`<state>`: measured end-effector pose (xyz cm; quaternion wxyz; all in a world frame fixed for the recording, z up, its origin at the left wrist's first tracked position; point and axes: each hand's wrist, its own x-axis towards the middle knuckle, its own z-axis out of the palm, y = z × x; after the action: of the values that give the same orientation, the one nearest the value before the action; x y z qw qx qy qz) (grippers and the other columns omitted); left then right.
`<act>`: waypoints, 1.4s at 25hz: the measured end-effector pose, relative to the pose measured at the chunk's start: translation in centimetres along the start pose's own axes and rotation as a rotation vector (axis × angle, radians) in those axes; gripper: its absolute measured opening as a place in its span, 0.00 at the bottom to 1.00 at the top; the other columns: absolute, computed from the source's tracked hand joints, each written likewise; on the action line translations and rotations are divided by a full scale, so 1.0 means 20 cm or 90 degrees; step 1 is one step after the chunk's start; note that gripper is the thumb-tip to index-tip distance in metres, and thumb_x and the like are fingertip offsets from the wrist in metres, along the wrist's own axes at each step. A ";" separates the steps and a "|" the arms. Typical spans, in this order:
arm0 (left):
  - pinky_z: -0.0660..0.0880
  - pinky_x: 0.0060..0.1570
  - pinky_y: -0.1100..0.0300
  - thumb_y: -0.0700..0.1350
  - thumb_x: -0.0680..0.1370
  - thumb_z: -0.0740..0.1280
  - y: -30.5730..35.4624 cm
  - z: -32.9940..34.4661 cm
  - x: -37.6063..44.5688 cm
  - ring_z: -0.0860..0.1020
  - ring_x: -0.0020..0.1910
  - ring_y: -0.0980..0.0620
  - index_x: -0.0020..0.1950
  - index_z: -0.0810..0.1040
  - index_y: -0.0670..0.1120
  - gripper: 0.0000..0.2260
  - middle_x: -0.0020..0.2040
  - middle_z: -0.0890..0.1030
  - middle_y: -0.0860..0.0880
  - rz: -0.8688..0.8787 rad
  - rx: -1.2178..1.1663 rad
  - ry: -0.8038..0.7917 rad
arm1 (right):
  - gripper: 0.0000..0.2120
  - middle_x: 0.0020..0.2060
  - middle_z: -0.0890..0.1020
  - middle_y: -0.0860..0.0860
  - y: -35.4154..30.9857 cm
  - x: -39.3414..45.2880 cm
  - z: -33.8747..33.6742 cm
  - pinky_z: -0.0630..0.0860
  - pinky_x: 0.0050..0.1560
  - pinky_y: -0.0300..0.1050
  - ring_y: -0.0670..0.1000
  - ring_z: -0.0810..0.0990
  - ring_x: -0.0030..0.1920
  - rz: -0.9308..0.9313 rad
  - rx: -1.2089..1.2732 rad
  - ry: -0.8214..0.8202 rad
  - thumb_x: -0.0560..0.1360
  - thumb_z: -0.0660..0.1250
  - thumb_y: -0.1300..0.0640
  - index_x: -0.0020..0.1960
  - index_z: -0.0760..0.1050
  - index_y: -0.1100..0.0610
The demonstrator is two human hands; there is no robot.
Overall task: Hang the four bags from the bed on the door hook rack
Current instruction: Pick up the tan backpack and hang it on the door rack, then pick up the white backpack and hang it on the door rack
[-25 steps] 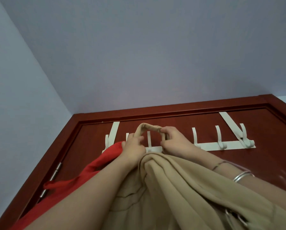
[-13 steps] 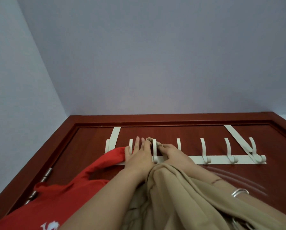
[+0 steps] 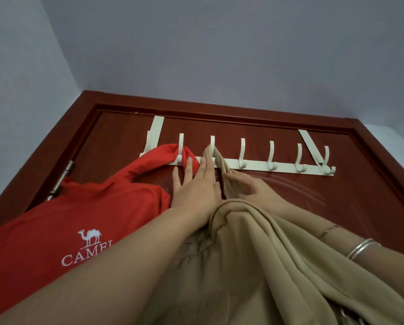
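Where a second ago both hands held the beige bag's strap [image 3: 216, 158] raised as an arch in front of the rack, the strap now sits looped over the third hook [image 3: 212, 146] of the white door hook rack [image 3: 255, 164], drawn tight down toward the bag. Half a second ago the fingers were pressing it onto that hook. Now the left hand [image 3: 194, 186] has let go: its fingers lie straight and slightly spread, flat against the door [image 3: 116, 137], fingertips just below the rack bar and holding nothing. Just beside it, the right hand [image 3: 240, 186] is blurred; it lies close against the strap below the hook, but whether its fingers pinch the strap or only touch it cannot be told. Beige bag [image 3: 255, 254] fabric fills the lower right, draped over the right forearm. To the left, the red bag [image 3: 74, 219] hangs by its strap from the second hook [image 3: 180, 148]. By the look of it two bags are up, leaving two; four hooks to the right stand bare
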<state>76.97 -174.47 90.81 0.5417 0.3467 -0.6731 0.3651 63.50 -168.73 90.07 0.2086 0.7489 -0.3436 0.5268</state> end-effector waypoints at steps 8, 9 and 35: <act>0.67 0.59 0.50 0.50 0.77 0.56 0.48 -0.47 -0.21 0.70 0.61 0.48 0.46 0.76 0.49 0.10 0.50 0.79 0.52 0.003 -0.269 0.065 | 0.21 0.64 0.76 0.52 -0.16 -0.58 -0.56 0.80 0.45 0.38 0.56 0.79 0.57 0.145 0.026 0.053 0.77 0.57 0.71 0.65 0.74 0.54; 0.67 0.57 0.51 0.49 0.77 0.56 0.58 -0.51 -0.25 0.71 0.58 0.48 0.45 0.76 0.49 0.10 0.48 0.78 0.52 0.000 -0.290 0.063 | 0.20 0.63 0.77 0.53 -0.19 -0.68 -0.65 0.80 0.43 0.37 0.56 0.80 0.56 0.157 0.005 0.051 0.77 0.58 0.70 0.64 0.74 0.53; 0.78 0.46 0.50 0.45 0.75 0.61 4.29 -1.78 -2.05 0.81 0.43 0.44 0.40 0.80 0.44 0.10 0.41 0.85 0.45 0.326 -1.200 -0.696 | 0.15 0.46 0.80 0.54 -1.69 -3.94 -3.23 0.74 0.33 0.39 0.46 0.81 0.33 0.939 -0.446 0.471 0.76 0.53 0.72 0.48 0.75 0.57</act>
<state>27.02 -98.47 45.77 0.1278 -0.2376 -0.8797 -0.3916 30.19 -78.99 41.40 0.1310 0.0131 -0.7894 0.5996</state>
